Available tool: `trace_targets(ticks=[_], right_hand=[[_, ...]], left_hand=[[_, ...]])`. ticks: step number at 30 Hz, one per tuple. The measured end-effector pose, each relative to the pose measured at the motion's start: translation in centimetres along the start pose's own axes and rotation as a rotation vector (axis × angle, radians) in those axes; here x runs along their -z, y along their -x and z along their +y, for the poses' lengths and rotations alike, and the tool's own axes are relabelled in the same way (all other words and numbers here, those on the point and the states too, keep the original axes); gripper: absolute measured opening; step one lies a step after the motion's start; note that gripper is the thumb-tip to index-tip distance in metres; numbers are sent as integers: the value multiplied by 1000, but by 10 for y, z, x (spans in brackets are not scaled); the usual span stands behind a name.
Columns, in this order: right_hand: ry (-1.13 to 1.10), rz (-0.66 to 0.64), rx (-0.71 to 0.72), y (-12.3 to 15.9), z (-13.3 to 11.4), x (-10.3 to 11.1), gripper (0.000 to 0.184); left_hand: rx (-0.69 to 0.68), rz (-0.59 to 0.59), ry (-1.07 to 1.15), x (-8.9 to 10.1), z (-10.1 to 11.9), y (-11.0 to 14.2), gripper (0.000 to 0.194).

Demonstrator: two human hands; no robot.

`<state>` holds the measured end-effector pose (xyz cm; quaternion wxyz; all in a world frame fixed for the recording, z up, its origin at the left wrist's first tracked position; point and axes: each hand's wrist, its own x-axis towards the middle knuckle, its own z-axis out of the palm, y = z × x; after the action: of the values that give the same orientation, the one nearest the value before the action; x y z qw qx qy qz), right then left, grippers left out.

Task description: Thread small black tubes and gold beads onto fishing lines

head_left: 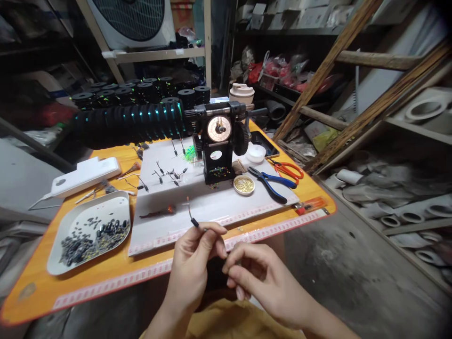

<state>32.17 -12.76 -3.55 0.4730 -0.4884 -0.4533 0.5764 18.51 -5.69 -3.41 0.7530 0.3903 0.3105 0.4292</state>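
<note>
My left hand [192, 266] is in front of the board's near edge, fingers bent in a pinch. From its fingertips sticks up a small black cylindrical piece [194, 222] with a thin, orange-tipped stem. My right hand [263, 278] is close beside it on the right, thumb and fingers pressed together; whatever they grip is too small or hidden to make out. Similar black pieces with thin stems [175, 182] lie scattered on the white board [226, 207]. A black hand-cranked winder [218, 155] with a round dial stands behind them, carrying a long row of black spools [130, 122].
On the left of the yellow table [35, 294], a white tray [52, 263] holds black and yellowish small parts. To the right are a dish of gold beads [244, 185], blue-handled pliers [270, 183], orange-handled cutters [289, 170] and a white tub [256, 153]. A wooden ladder [325, 70] leans behind.
</note>
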Motion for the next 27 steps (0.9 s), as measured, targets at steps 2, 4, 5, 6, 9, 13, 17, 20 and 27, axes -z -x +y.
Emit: trace_targets(ticks=[2,4,5,6,9,13,17,20,27], right_hand=[[85,-2,34,3,-1,3,20],[162,2,91,4,-4,7,12],[212,-1,136,5,-7,9,11],[269,-7,185,5,-9,11,12],[456,-44,316,9,-13,13,22],[733,-89,374,17,-18,25,25],[1041,63,444,7,-39,88,18],[1142,367,379,-22,-55,159,29],[1154,497,248,-63,-52,228,43]], left_hand=[[6,-8,3,-2,0,-5,19],[34,-38,9,-6,1,-9,19],[49,-54,9,-8,1,-10,20],[64,-69,7,-9,1,-11,20],[88,-80,-19,-14,0,-12,23],[60,8,-55,-16,-2,-10,25],[60,93,-56,-17,-3,-6,29],[86,81,-35,-17,-3,-3,29],[93,10,75,-14,0,0,24]])
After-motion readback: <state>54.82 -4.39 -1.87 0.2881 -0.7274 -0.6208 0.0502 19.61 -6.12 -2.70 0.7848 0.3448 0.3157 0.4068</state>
